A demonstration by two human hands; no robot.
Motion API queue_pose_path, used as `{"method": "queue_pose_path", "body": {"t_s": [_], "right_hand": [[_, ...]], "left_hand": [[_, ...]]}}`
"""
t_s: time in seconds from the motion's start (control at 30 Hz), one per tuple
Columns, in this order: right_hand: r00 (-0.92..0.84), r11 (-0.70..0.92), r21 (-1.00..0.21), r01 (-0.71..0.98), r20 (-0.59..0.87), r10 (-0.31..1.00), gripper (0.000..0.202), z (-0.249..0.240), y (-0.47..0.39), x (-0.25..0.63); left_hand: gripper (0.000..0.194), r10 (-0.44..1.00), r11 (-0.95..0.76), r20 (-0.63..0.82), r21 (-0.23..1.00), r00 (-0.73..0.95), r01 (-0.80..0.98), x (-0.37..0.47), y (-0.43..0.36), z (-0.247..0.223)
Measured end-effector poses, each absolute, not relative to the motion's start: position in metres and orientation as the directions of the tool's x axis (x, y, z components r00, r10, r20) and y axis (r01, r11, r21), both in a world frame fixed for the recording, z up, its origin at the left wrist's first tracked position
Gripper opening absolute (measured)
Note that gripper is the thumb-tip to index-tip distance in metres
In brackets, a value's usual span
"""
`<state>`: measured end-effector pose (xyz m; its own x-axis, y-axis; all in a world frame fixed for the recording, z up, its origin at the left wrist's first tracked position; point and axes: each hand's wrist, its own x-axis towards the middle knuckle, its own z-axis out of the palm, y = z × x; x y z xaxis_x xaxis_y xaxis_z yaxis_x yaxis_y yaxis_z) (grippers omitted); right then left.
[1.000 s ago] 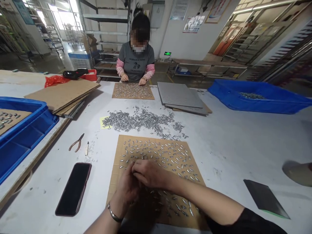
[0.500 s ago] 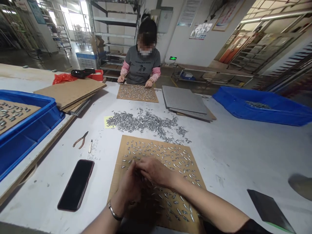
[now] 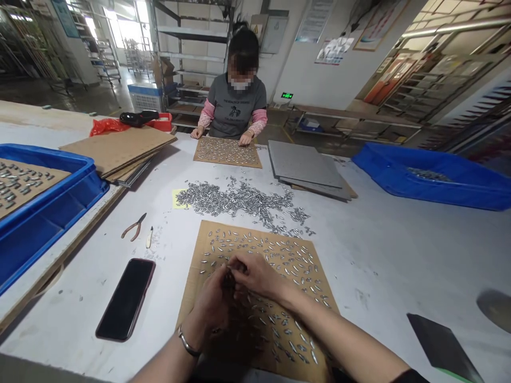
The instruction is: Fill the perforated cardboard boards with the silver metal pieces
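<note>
Both hands meet over a brown cardboard sheet dotted with small shiny metal pieces. My left hand, a bangle at its wrist, is closed with thumb and fingers curled. Fingertips of my right hand are pinched against it, near the left thumb. Whatever sits between the fingers is too small and shaded to make out. Beyond the sheet lies a loose heap of the same silvery pieces, its left end on a yellow slip.
Left on the table are a phone, pliers and a small white-handled knife. Blue trays flank both sides. Grey boards are stacked behind the heap. A co-worker handles another filled cardboard sheet.
My fingers have shifted slightly: the right hand's fingers are more bent and the left thumb sits a little further right. The view has moved slightly; the heap and sheet stay put.
</note>
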<state>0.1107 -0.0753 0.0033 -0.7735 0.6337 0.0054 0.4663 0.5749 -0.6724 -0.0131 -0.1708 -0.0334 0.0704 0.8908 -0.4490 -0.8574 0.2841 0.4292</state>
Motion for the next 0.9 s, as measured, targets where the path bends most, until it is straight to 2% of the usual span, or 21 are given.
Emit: {"method": "queue_pose_path", "body": {"t_s": [0.1,0.2,0.3,0.4,0.53,0.63,0.77,0.9], "right_hand": [[-0.773,0.631,-0.624,0.460,0.068,0.631,0.020,0.002,-0.055,0.116],[-0.717,0.626,-0.578,0.524,0.098,0.690,0.024,-0.006,-0.027,0.118],[-0.634,0.555,-0.541,0.631,0.051,0.771,0.019,-0.015,-0.001,0.109],[-0.593,0.495,-0.561,0.664,0.009,0.805,0.013,-0.022,0.016,0.090],[-0.619,0.485,-0.605,0.632,-0.017,0.785,0.015,-0.028,0.028,0.057],[-0.655,0.506,-0.607,0.613,-0.032,0.755,0.016,-0.032,0.033,0.036],[-0.684,0.578,-0.516,0.632,-0.022,0.729,0.016,-0.035,0.039,0.015],[-0.656,0.539,-0.451,0.711,-0.151,0.739,0.014,-0.031,0.041,0.003]], "left_hand": [[0.012,0.893,0.229,-0.449,0.498,-0.023,-0.836,-0.015,-0.172,-0.035],[0.004,0.878,0.211,-0.473,0.529,-0.079,-0.822,-0.016,-0.172,-0.037],[0.007,0.864,0.191,-0.489,0.534,-0.117,-0.824,-0.016,-0.170,-0.040],[0.003,0.865,0.199,-0.488,0.544,-0.114,-0.815,-0.015,-0.168,-0.044],[0.021,0.886,0.212,-0.450,0.607,-0.112,-0.766,-0.017,-0.169,-0.045],[0.023,0.884,0.178,-0.440,0.625,-0.155,-0.760,-0.018,-0.169,-0.043],[0.015,0.873,0.141,-0.458,0.568,-0.169,-0.811,-0.020,-0.168,-0.040],[0.027,0.871,0.189,-0.478,0.536,-0.112,-0.823,-0.020,-0.167,-0.039]]}}
